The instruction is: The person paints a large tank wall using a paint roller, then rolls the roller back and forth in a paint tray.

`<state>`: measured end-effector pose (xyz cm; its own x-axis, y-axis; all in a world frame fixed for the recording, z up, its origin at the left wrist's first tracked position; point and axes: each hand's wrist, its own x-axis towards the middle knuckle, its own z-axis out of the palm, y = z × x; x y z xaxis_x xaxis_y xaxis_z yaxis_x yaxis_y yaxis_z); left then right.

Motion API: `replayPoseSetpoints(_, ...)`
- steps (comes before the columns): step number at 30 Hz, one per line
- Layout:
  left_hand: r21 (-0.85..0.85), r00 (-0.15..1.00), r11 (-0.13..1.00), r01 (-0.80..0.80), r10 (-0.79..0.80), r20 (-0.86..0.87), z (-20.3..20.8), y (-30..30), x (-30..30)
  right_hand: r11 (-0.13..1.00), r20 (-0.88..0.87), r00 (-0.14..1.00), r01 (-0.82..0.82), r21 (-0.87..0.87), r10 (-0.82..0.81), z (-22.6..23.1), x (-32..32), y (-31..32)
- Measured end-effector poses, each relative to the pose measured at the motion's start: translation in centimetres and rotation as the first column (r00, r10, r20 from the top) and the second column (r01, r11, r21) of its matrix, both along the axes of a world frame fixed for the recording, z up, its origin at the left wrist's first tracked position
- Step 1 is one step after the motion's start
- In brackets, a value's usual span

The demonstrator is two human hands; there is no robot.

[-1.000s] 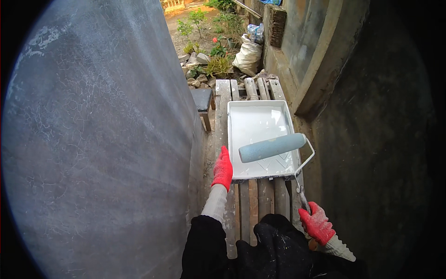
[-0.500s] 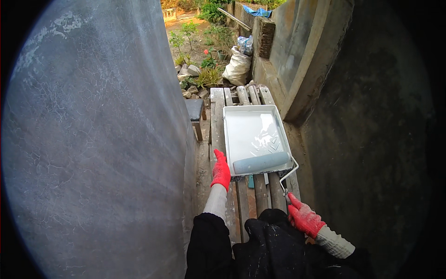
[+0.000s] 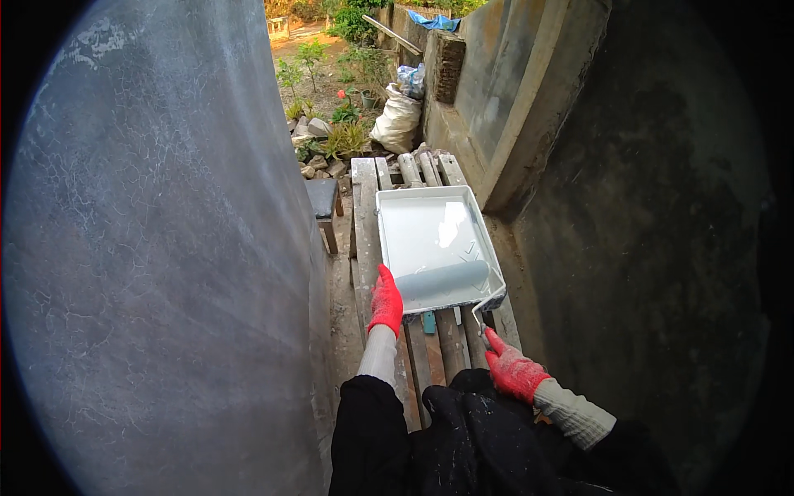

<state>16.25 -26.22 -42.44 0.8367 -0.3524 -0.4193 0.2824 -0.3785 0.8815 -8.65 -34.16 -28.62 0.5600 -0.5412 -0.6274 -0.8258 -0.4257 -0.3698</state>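
A white paint tray (image 3: 430, 200) filled with pale paint lies on a slatted wooden bench (image 3: 366, 227). My left hand (image 3: 385, 306), in a red-palmed glove, is at the tray's near left corner, closed on its rim; the thumb is hard to make out. In my right hand (image 3: 514, 369), gloved the same way, is the handle of a paint roller (image 3: 442, 283), mostly covered by my fingers. The roller's paint-wet sleeve lies across the tray's near end, and its wire frame bends over the near right corner. My left fingers hide the sleeve's left tip.
A grey wall (image 3: 174, 248) rises close on the left, a darker one (image 3: 645, 231) on the right. Beyond the bench's left edge stands a dark-topped stool (image 3: 323, 200). A stuffed white sack (image 3: 398, 120) and rocks (image 3: 317, 127) lie past its far end.
The view has swung slightly right, so the scene sits further left. My right hand and the roller have shifted a little forward within the tray. My left hand stays at the tray's corner.
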Motion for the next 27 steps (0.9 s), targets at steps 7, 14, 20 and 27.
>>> replayPoseSetpoints(7, -0.068, 0.999, 0.998, -0.012, 0.014, 0.035, 0.7, -0.1, -0.4, 0.999, 0.128, 0.991, 0.045, 0.015, -0.046, -2.1, 2.8, -1.9)
replayPoseSetpoints(14, -0.003, 0.998, 1.0, -0.023, 0.023, 0.05, 0.0, -0.1, -0.4, 0.996, 0.234, 0.972, 0.006, -0.086, 0.014, -7.0, 3.2, -3.9)
replayPoseSetpoints(20, 0.064, 0.997, 0.998, -0.027, 0.023, 0.077, -0.9, -0.4, -0.4, 0.996, 0.169, 0.982, 0.085, 0.034, -0.09, -4.8, 6.9, -4.9)
replayPoseSetpoints(27, 0.069, 0.99, 0.997, -0.028, 0.018, 0.141, -2.5, -0.4, 0.2, 0.993, 0.314, 0.943, 0.088, 0.081, -0.109, -6.9, 9.4, -7.0)
